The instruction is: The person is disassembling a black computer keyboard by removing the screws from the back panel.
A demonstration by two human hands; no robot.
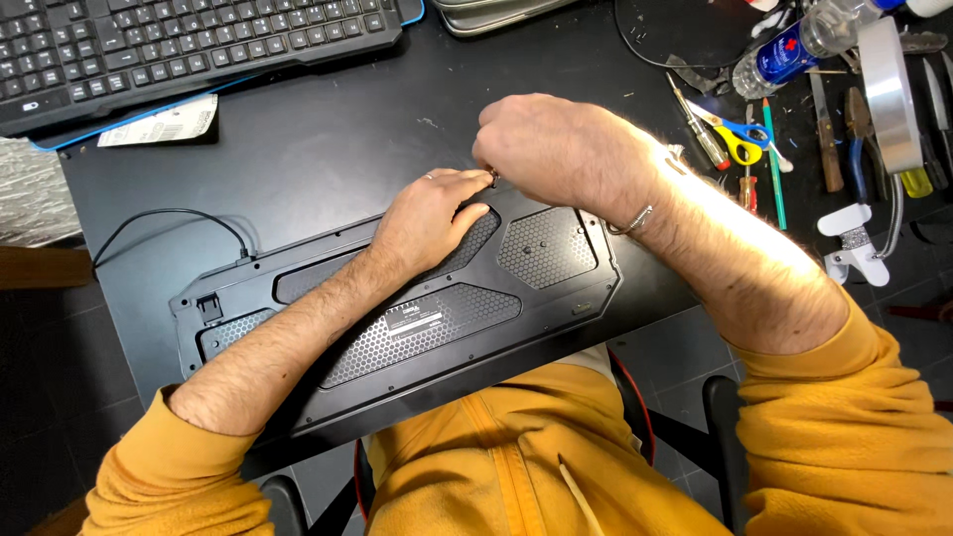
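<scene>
1. Upturned keyboard [516, 298] lies face down at the near edge of the black desk [318, 139].
2. Left hand [427, 218] rests flat and open on its back, gripping nothing.
3. Right hand [551, 149] is closed at the keyboard's far edge; what it holds cannot be told.
4. Scissors [740, 134] lie well apart, to the right.

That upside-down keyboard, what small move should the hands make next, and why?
Probably keep turning the small tool at the back edge. The right hand pinches it against the upside-down keyboard, likely at a screw, though the tip is hidden. The left hand lies flat on the keyboard, steadying it.
</scene>
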